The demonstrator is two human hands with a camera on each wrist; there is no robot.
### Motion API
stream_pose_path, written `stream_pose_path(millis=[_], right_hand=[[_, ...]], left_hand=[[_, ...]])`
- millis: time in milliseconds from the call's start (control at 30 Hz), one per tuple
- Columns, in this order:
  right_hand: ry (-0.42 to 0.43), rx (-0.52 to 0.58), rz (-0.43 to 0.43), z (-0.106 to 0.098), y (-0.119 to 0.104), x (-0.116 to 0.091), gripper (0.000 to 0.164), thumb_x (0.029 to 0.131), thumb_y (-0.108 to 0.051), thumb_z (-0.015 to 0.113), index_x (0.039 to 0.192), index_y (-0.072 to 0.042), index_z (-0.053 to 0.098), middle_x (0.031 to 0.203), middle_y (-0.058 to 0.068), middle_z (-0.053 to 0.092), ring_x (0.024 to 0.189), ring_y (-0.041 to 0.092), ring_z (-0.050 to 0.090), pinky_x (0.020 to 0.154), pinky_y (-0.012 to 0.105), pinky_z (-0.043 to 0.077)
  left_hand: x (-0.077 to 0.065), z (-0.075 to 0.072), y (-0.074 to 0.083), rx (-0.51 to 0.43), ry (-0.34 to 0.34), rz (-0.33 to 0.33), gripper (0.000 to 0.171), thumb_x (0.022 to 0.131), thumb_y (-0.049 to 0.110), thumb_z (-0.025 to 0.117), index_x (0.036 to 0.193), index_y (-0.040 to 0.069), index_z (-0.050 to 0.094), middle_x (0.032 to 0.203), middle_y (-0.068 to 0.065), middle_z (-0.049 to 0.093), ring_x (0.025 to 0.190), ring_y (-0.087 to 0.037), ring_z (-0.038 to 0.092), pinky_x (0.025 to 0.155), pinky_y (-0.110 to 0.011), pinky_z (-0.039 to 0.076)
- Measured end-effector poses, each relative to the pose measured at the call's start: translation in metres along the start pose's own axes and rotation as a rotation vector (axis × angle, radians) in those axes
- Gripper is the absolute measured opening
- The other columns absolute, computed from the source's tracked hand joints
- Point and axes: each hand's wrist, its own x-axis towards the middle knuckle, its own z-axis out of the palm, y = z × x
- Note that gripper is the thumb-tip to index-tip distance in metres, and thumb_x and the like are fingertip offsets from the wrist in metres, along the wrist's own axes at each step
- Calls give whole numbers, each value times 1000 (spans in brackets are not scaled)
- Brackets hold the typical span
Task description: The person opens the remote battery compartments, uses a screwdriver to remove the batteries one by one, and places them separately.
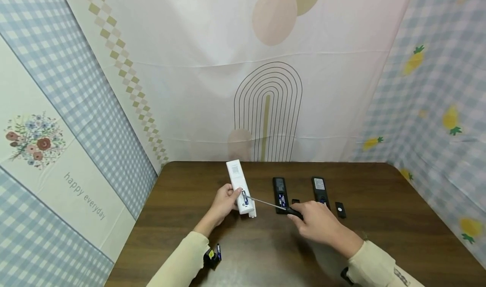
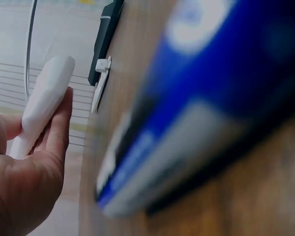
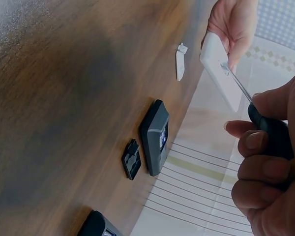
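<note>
My left hand (image 1: 224,201) grips a white remote control (image 1: 237,178) with its back turned up and the battery compartment uncovered; a battery (image 1: 245,201) shows inside. My right hand (image 1: 317,221) holds a screwdriver (image 1: 271,204) by its black handle, the fingers curled round it in the right wrist view. The metal shaft reaches left, its tip at the compartment of the white remote. On the table beside that remote lies a white battery cover (image 3: 180,64). Close to my left wrist, a blue and silver battery (image 1: 219,252) appears large and blurred in the left wrist view.
Two black remotes lie face down on the brown wooden table (image 1: 182,190): one in the middle (image 1: 279,187) with blue batteries exposed, another to its right (image 1: 319,185). A black cover (image 1: 340,210) lies at the right, a second cover (image 3: 132,160) between the remotes. Patterned cloth (image 1: 197,109) hangs behind.
</note>
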Motion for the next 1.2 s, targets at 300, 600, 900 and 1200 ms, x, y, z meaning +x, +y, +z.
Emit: stream_pose_path(millis=[300,600,900,1200], right_hand=[[53,27,-41,0,-1,-11,22,102,-27,72,115,-11,79,98,0,83,76,7,73,69,35,61],[78,41,-39,0,0,-20,18,101,-29,72,109,-13,78,83,-7,78,64,-3,62,62,26,53],[36,55,3,2,6,-24,21,102,-28,71,112,-10,78,80,-5,77,61,-5,56,60,25,51],[53,42,5,5,9,-25,24,102,-28,71,115,-9,78,89,-1,81,68,-4,64,64,27,56]], left_hand=[[-17,-14,16,14,81,5,27,110,17,59,121,-8,58,106,-27,77,76,-18,75,68,-41,66],[-43,-32,20,35,77,-35,30,109,19,61,121,-9,58,110,-27,78,80,-17,76,69,-37,65],[-62,-41,19,68,8,-58,32,110,18,59,122,-11,54,110,-26,79,81,-16,76,71,-35,64],[-61,-42,17,49,-10,-58,32,112,19,53,124,-11,51,106,-24,79,79,-14,76,68,-31,63]])
